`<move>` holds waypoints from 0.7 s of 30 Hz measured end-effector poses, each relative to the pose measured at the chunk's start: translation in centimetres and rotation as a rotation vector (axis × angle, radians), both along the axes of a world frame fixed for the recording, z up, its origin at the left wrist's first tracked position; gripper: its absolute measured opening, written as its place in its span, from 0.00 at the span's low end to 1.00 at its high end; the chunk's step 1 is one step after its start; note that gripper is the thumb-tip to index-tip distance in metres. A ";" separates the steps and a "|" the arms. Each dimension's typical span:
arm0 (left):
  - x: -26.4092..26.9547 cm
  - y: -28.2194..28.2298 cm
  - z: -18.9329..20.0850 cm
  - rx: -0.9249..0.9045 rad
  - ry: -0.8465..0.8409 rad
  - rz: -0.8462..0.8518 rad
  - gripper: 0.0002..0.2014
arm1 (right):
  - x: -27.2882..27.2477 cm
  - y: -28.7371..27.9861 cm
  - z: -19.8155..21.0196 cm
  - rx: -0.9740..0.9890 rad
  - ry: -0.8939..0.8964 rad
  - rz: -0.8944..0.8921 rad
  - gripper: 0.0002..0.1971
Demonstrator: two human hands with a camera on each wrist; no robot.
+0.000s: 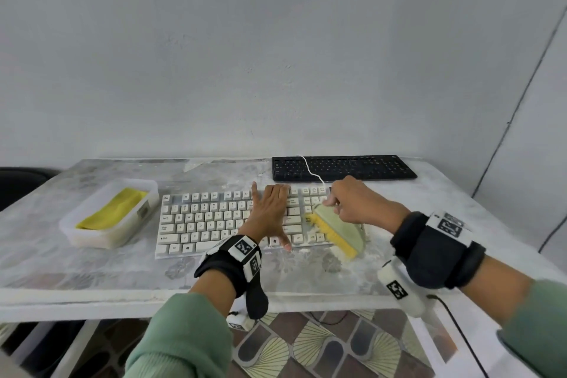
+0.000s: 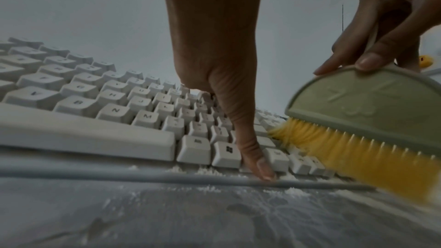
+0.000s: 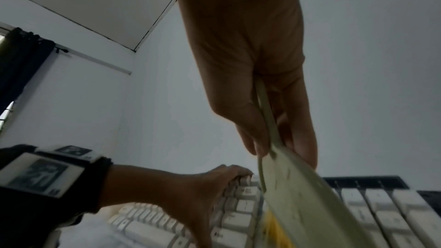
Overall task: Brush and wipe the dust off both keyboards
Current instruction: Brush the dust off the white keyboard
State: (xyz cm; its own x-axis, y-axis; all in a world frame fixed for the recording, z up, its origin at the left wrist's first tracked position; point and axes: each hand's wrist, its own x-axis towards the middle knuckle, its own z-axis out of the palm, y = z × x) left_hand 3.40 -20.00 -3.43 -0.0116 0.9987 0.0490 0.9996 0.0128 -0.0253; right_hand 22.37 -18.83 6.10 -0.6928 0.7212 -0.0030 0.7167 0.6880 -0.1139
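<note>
A white keyboard (image 1: pixel 214 218) lies on the dusty table in front of me, and a black keyboard (image 1: pixel 343 167) lies behind it at the back. My left hand (image 1: pixel 270 212) rests flat on the white keyboard's right-middle keys, fingers spread, thumb (image 2: pixel 260 165) down at the front edge. My right hand (image 1: pixel 356 201) pinches the top of a pale green brush with yellow bristles (image 1: pixel 337 232). The bristles (image 2: pixel 353 156) press on the right end of the white keyboard (image 2: pixel 119 107). White powder (image 2: pixel 210 172) lies along the front edge. In the right wrist view the brush (image 3: pixel 305 195) hangs from my fingers over the keys.
A clear plastic tub (image 1: pixel 107 218) holding a yellow cloth (image 1: pixel 113 209) stands left of the white keyboard. A thin white cable (image 1: pixel 310 170) runs over the black keyboard. The table (image 1: pixel 92 273) ends at the wall behind and at a front edge near my wrists.
</note>
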 end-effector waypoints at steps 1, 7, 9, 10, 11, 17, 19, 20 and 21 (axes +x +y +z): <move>0.1 0.0 0.1 0.001 -0.004 0.000 0.66 | -0.1 0.1 0.6 -0.007 -0.015 0.023 0.13; 0.2 -0.2 0.2 0.005 0.004 0.013 0.66 | -1.4 -0.4 0.4 0.089 -0.023 0.046 0.13; 0.3 -0.3 0.3 0.006 0.008 0.018 0.66 | -1.5 0.0 -0.2 0.071 -0.094 0.067 0.13; 0.3 -0.4 0.3 0.003 0.005 0.017 0.66 | -1.5 0.1 0.0 0.054 -0.116 0.086 0.13; 0.3 -0.4 0.3 0.003 0.000 0.016 0.66 | -1.5 0.1 0.3 0.050 -0.115 0.098 0.14; 0.2 -0.3 0.2 0.014 -0.010 0.015 0.66 | -1.5 -0.5 0.5 0.235 -0.103 0.140 0.18; 0.1 -0.2 0.2 0.008 -0.013 0.015 0.66 | -1.0 0.1 0.0 0.227 -0.157 0.163 0.24; 0.1 -0.2 0.2 0.002 -0.014 0.015 0.67 | -0.8 0.4 0.1 0.199 -0.171 0.165 0.21; 0.1 -0.2 0.2 -0.009 -0.016 0.013 0.67 | -0.5 0.6 0.4 0.185 -0.179 0.164 0.15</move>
